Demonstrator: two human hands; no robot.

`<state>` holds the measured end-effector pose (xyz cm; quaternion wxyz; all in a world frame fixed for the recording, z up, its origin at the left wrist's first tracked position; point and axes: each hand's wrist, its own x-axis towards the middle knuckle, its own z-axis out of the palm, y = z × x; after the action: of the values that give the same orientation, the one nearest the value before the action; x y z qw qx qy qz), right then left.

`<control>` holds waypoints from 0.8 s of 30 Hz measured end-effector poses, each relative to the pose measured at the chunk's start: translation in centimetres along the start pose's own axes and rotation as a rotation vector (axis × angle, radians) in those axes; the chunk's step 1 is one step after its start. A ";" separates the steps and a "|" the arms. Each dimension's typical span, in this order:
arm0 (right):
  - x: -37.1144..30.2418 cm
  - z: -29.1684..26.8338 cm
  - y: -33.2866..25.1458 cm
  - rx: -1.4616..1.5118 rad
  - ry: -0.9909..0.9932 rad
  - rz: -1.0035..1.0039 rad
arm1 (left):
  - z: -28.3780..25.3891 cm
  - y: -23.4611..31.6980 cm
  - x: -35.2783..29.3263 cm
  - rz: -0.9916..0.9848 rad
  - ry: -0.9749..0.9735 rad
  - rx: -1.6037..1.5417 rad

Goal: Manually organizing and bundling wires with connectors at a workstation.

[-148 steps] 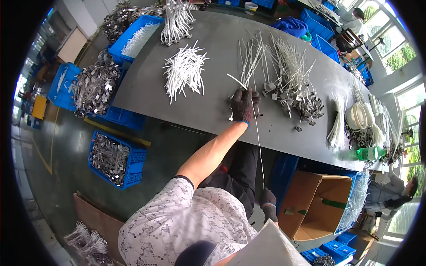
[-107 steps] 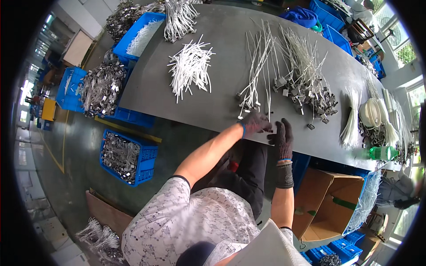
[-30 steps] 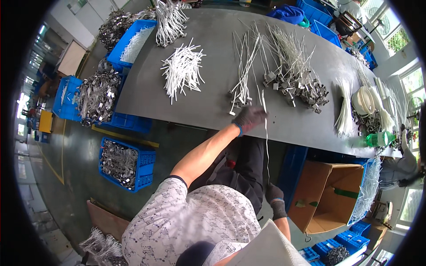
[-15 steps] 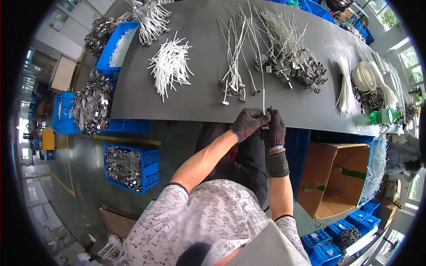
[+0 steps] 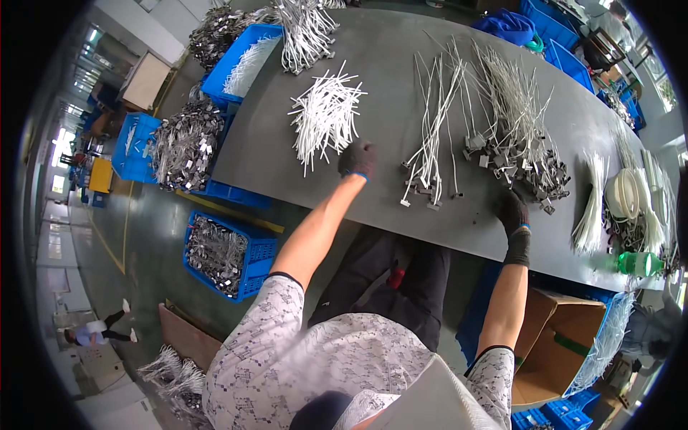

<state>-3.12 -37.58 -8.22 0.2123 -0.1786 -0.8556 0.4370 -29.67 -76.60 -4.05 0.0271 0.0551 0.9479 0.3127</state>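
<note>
My left hand (image 5: 358, 159), in a dark knitted glove, is beside the lower right of a pile of short white sleeves (image 5: 326, 118). Its fingers are curled, and whatever lies in them is hidden. My right hand (image 5: 512, 211), gloved too, reaches to the near edge of a heap of thin wires with metal end pieces (image 5: 548, 175). Dark glove and dark parts blend there, so its grip is unclear. Between my hands lies a smaller bunch of wires with white sleeves (image 5: 432, 154), metal ends toward me.
Bundles of white wires (image 5: 592, 204) and a green bottle (image 5: 640, 264) sit at the table's right end. Blue crates of parts (image 5: 215, 254) stand on the left. A cardboard box (image 5: 548, 351) is below the table at right.
My hands have parted: the left moved left to the white sleeves, the right moved right to the wire heap. The sleeved wire they held together is out of them. The view has shifted.
</note>
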 end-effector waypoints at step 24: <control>-48.5 0.8 -5.2 -0.573 -0.408 0.703 | 6.3 1.4 -3.6 -0.574 -0.681 -1.539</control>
<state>36.85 -64.76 -14.42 -0.1773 -0.4185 -0.8533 0.2557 -25.40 -72.21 -8.21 0.4144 -0.1281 0.3927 0.8110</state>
